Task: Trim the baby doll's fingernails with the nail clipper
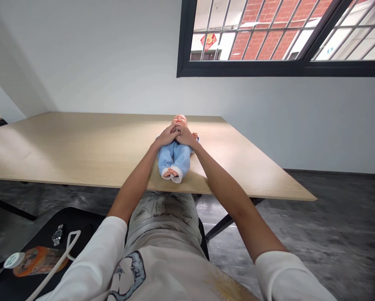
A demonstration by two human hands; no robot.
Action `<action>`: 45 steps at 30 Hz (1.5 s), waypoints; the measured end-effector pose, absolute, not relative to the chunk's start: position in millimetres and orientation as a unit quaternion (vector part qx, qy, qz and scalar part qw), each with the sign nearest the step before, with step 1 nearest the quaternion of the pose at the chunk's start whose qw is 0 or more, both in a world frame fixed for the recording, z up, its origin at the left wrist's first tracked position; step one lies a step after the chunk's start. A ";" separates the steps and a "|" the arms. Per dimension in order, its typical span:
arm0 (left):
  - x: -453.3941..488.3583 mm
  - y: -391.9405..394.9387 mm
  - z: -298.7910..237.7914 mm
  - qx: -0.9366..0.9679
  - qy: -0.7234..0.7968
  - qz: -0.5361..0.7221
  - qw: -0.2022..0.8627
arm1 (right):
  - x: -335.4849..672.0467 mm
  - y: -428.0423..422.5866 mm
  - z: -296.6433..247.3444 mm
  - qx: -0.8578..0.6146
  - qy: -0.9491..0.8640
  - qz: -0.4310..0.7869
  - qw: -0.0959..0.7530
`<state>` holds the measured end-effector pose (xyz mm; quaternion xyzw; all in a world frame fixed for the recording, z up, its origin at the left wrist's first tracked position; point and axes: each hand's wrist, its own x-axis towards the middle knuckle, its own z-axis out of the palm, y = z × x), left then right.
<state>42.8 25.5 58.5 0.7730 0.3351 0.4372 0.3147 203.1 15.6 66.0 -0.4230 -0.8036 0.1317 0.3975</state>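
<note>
A baby doll (180,120) in a light blue outfit (166,158) with white cuffs lies on its back on the table, bare feet towards me and head away. Both my hands meet on its upper chest, just below the chin. From the left comes my left hand (167,136), its bent fingers closed at the front of the outfit. My right hand (184,135) presses in from the other side, fingertips touching those of the left. What exactly the fingertips pinch is hidden beneath them. One small doll hand (195,136) shows beside my right wrist.
The wooden table (80,146) runs along the wall, its near edge close to my waist. On a black chair (80,217) at my left lie a metal wristwatch (57,235), an orange drink bottle (39,261) and a white cord or strap (54,269). A barred window (243,69) is above.
</note>
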 end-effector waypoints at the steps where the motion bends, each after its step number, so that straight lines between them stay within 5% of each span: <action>1: 42.8 26.0 58.1 0.772 0.335 0.439 0.316 | 203.1 15.8 66.0 -0.422 -0.804 0.130 0.398; 45: 41.7 41.2 50.0 0.785 0.319 0.434 0.306 | 207.7 26.4 58.2 -0.384 -0.806 0.156 0.423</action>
